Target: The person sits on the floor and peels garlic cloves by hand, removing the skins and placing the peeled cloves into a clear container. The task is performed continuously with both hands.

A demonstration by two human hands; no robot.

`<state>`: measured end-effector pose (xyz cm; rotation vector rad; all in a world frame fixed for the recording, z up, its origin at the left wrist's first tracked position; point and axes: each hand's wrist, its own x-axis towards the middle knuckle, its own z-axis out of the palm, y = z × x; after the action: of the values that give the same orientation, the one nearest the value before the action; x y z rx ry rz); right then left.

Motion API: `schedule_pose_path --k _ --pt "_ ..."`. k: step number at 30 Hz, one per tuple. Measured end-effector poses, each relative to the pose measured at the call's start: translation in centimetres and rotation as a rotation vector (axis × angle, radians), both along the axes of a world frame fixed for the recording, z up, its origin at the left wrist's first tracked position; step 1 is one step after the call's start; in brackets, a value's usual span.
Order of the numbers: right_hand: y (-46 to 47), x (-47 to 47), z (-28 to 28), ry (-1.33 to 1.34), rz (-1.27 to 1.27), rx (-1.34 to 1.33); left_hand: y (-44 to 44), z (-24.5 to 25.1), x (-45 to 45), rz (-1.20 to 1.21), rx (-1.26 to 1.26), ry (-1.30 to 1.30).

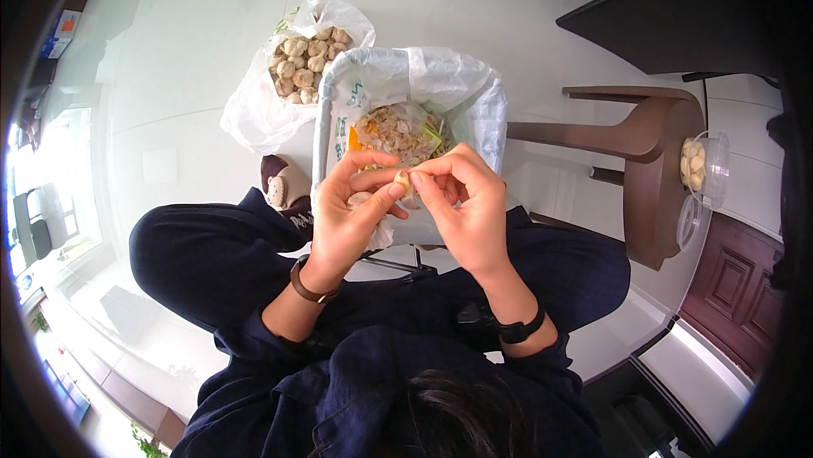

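Note:
A garlic clove (402,182) sits pinched between the thumb and fingers of my left hand (352,204). More garlic (360,199), with papery skin, is tucked in that same palm, partly hidden by the fingers. My right hand (467,204) meets it from the right, thumb and forefinger pinching at the clove's edge, where a bit of skin shows. Both hands are over the near part of a bin (322,109) lined with a pale plastic bag. Garlic skins (400,131) and other scraps lie at its bottom.
Beyond the bin to the left, a plastic bag (254,112) holds many garlic bulbs (302,64). On the right, a brown plastic stool (654,159) carries a clear tub (718,166) with peeled cloves (692,163) and a lid (689,223). A dark chair (648,20) stands behind it.

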<state>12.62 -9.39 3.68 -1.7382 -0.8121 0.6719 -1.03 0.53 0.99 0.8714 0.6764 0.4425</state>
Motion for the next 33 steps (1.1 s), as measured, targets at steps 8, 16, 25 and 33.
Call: schedule_pose_path --k 8,16,25,33 --pt "0.1 -0.6 0.0 0.057 0.035 0.022 0.3 -0.1 0.2 0.103 -0.086 -0.075" --pt "0.2 -1.2 -0.4 -0.297 0.027 0.097 -0.8 -0.6 0.3 0.099 -0.122 -0.041" --pt "0.4 -0.6 0.6 -0.271 0.052 0.143 -0.4 0.1 0.1 0.023 0.486 0.166" --pt "0.0 -0.7 0.4 -0.071 0.01 0.08 -0.3 0.7 0.3 0.042 0.793 0.237"
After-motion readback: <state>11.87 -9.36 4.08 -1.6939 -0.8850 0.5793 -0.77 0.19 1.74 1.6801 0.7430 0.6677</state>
